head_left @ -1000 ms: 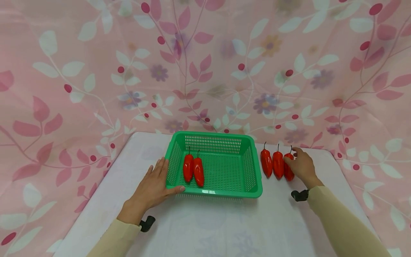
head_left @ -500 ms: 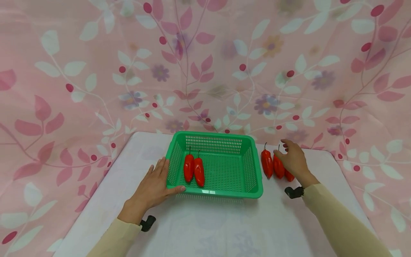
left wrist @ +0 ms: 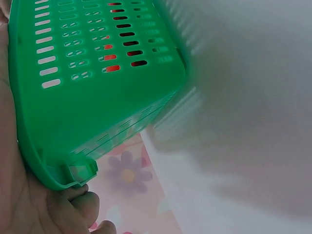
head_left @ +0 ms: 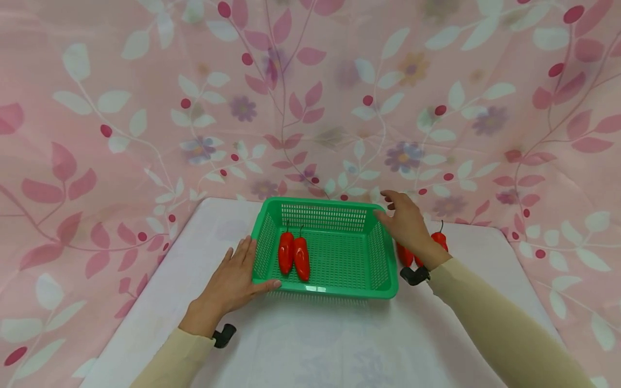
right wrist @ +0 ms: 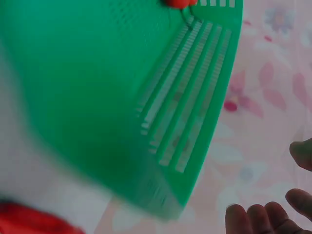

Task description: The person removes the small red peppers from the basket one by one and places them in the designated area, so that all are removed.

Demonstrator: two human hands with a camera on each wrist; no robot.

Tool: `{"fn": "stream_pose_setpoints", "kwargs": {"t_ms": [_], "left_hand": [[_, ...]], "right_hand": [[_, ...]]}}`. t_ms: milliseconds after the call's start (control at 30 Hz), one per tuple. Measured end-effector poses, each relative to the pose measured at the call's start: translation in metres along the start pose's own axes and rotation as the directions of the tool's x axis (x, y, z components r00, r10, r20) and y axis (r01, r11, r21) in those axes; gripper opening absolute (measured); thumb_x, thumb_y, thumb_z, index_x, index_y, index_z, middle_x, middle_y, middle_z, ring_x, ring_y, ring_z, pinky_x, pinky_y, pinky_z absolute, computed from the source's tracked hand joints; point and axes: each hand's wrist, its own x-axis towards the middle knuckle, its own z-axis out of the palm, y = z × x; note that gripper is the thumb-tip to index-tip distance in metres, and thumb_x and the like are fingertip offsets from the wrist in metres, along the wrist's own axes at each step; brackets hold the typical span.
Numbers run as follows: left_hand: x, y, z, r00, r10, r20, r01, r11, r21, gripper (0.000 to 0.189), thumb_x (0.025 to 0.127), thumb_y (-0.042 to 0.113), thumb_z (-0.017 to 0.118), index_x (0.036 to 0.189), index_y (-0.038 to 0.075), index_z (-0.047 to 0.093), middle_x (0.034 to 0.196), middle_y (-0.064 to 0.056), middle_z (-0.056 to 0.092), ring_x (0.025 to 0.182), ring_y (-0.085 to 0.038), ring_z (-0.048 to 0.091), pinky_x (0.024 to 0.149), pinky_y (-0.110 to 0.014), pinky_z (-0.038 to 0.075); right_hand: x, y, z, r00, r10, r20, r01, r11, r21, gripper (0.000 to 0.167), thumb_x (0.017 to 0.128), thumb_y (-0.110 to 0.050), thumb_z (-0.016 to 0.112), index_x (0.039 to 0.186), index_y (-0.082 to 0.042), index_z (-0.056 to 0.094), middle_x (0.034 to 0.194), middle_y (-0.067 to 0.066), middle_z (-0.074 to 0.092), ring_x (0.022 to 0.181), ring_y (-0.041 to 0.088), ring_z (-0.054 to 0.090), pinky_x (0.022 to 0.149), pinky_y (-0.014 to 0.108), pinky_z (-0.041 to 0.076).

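Note:
A green plastic basket [head_left: 320, 292] with slotted walls holds two glossy red peppers, the left one [head_left: 286, 256] and the right one [head_left: 302, 260]. My left hand [head_left: 229, 285] rests along the basket's left rim, its fingers straight and its thumb lying over the front rim. Above the basket's right back corner is my right hand [head_left: 407, 222], fingers loosely bent and nothing between them. Behind its wrist lie three more red peppers on the table; the rightmost [head_left: 440, 238] shows its stem, the others are partly hidden. A blurred red pepper [right wrist: 36, 220] sits low in the right wrist view.
A white cloth [head_left: 310, 345] covers the table. Right behind its back edge hangs a pink curtain [head_left: 335, 108] with leaves and flowers. Each wrist wears a black camera mount, such as the right one [head_left: 414, 275].
My right hand has moved left from the rightmost pepper, past the others, to above the basket's right edge, carrying nothing. My left hand and the peppers have stayed put.

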Motion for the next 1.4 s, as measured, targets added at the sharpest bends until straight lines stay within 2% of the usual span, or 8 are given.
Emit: {"fn": "stream_pose_setpoints", "kwargs": {"t_ms": [267, 500, 667, 767, 933, 1000, 1233, 1400], "left_hand": [[0.001, -0.001, 0.000, 1.000, 0.009, -0.008, -0.009, 1.000, 0.007, 0.128, 0.085, 0.088, 0.056, 0.165, -0.006, 0.020, 0.173, -0.025, 0.021, 0.161, -0.045, 0.021, 0.130, -0.062, 0.017], [0.001, -0.001, 0.000, 0.999, 0.022, -0.024, -0.022, 1.000, 0.010, 0.127, 0.086, 0.086, 0.058, 0.164, -0.007, 0.022, 0.173, -0.026, 0.023, 0.160, -0.046, 0.022, 0.130, -0.061, 0.019], [0.001, 0.000, -0.001, 0.999, 0.026, -0.024, -0.026, 1.000, 0.017, 0.127, 0.086, 0.087, 0.057, 0.164, -0.008, 0.023, 0.172, -0.026, 0.024, 0.160, -0.046, 0.022, 0.130, -0.059, 0.020], [0.001, -0.001, 0.000, 0.999, 0.026, -0.021, -0.026, 0.999, 0.023, 0.127, 0.086, 0.087, 0.056, 0.164, -0.008, 0.022, 0.172, -0.026, 0.023, 0.160, -0.046, 0.022, 0.130, -0.059, 0.020], [0.001, -0.003, 0.001, 1.000, 0.023, -0.016, -0.023, 0.999, 0.023, 0.128, 0.086, 0.087, 0.056, 0.165, -0.007, 0.021, 0.173, -0.025, 0.021, 0.160, -0.046, 0.021, 0.131, -0.059, 0.019], [0.002, -0.002, 0.001, 1.000, 0.026, -0.016, -0.026, 0.999, 0.023, 0.129, 0.085, 0.090, 0.053, 0.165, -0.007, 0.021, 0.173, -0.025, 0.021, 0.160, -0.046, 0.021, 0.131, -0.059, 0.019], [0.001, -0.002, 0.001, 0.999, 0.029, -0.028, -0.028, 0.999, 0.014, 0.128, 0.086, 0.087, 0.056, 0.164, -0.007, 0.022, 0.173, -0.025, 0.023, 0.160, -0.046, 0.023, 0.130, -0.059, 0.020], [0.000, -0.002, 0.001, 0.999, 0.025, -0.028, -0.024, 1.000, 0.011, 0.127, 0.086, 0.086, 0.057, 0.165, -0.007, 0.021, 0.173, -0.025, 0.022, 0.160, -0.046, 0.022, 0.130, -0.060, 0.021]], "right_hand": [[0.018, -0.032, 0.041, 0.981, -0.010, 0.195, -0.001, 0.998, 0.059, 0.064, 0.102, -0.029, 0.072, 0.155, -0.004, 0.048, 0.145, 0.024, 0.058, 0.123, 0.041, 0.065, 0.099, 0.055, 0.058], [0.026, -0.040, 0.079, 0.931, 0.022, 0.364, -0.045, 0.997, 0.055, 0.068, 0.099, -0.033, 0.073, 0.155, -0.004, 0.048, 0.145, 0.023, 0.060, 0.127, 0.039, 0.061, 0.104, 0.054, 0.055], [0.030, -0.043, 0.097, 0.895, 0.052, 0.444, -0.103, 0.991, 0.091, 0.071, 0.096, -0.032, 0.076, 0.155, -0.005, 0.048, 0.144, 0.023, 0.060, 0.111, 0.032, 0.068, 0.092, 0.045, 0.061], [0.032, -0.044, 0.108, 0.872, 0.067, 0.485, -0.138, 0.984, 0.113, 0.072, 0.094, -0.028, 0.079, 0.155, -0.006, 0.049, 0.144, 0.023, 0.059, 0.101, 0.030, 0.071, 0.083, 0.039, 0.064], [0.034, -0.048, 0.126, 0.846, 0.050, 0.530, -0.134, 0.984, 0.120, 0.073, 0.091, -0.024, 0.082, 0.154, -0.006, 0.050, 0.143, 0.023, 0.060, 0.111, 0.032, 0.067, 0.082, 0.037, 0.064], [0.034, -0.050, 0.133, 0.837, 0.044, 0.545, -0.127, 0.985, 0.115, 0.073, 0.091, -0.024, 0.082, 0.154, -0.006, 0.050, 0.145, 0.022, 0.060, 0.119, 0.033, 0.065, 0.087, 0.039, 0.063], [0.035, -0.053, 0.151, 0.813, 0.042, 0.580, -0.147, 0.980, 0.135, 0.077, 0.089, -0.025, 0.085, 0.155, -0.009, 0.048, 0.147, 0.020, 0.059, 0.124, 0.033, 0.062, 0.091, 0.040, 0.062], [0.036, -0.056, 0.156, 0.797, 0.019, 0.603, -0.131, 0.981, 0.143, 0.084, 0.088, -0.023, 0.084, 0.159, -0.009, 0.042, 0.148, 0.020, 0.058, 0.130, 0.036, 0.059, 0.105, 0.049, 0.056]]}}
